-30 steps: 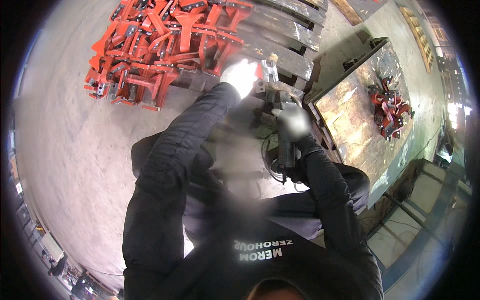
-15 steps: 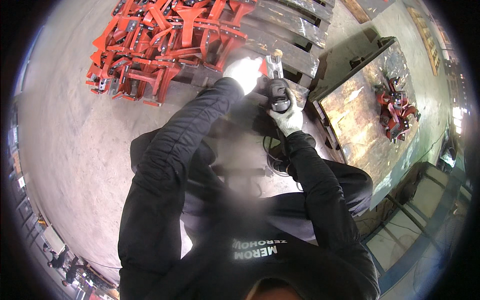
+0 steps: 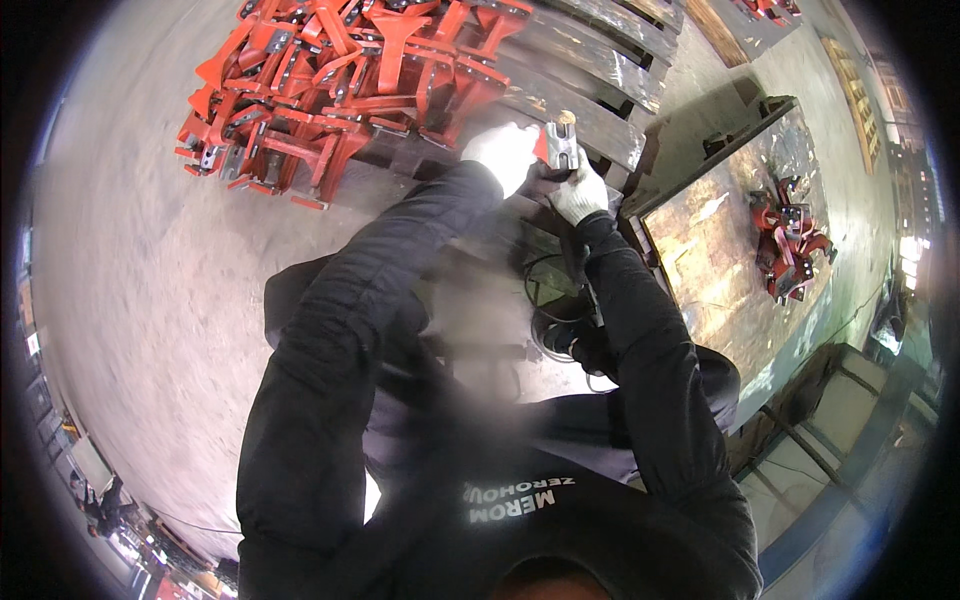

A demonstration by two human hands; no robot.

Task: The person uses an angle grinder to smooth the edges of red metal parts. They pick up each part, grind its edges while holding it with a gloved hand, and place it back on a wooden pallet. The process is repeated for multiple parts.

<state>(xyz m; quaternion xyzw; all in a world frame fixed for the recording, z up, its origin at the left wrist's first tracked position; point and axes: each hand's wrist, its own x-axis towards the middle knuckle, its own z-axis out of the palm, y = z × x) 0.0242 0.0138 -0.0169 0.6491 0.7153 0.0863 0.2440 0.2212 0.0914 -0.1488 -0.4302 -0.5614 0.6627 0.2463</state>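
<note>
My left hand [image 3: 500,158], in a white glove washed out by glare, is closed around a red metal bracket [image 3: 542,146] with a bare silver forked end [image 3: 562,150]. My right hand [image 3: 580,192], also gloved in white, closes on the lower side of that forked end. Glare and the gloves hide most of the fingers. Something dark sits just below the bracket between the hands, too unclear to name. Beyond my left hand, a large heap of red metal brackets [image 3: 395,45] lies on a wooden pallet [image 3: 580,50].
To the right stands a worn wooden-topped table [image 3: 690,220] carrying a small cluster of red metal parts [image 3: 790,240]. A cable [image 3: 535,285] loops below my right hand, near my foot. A blue-framed structure [image 3: 850,450] stands at the lower right.
The dark handheld power tool that my right hand gripped is no longer visible in it. That hand has moved up to the bracket's silver end. My left hand has shifted slightly right.
</note>
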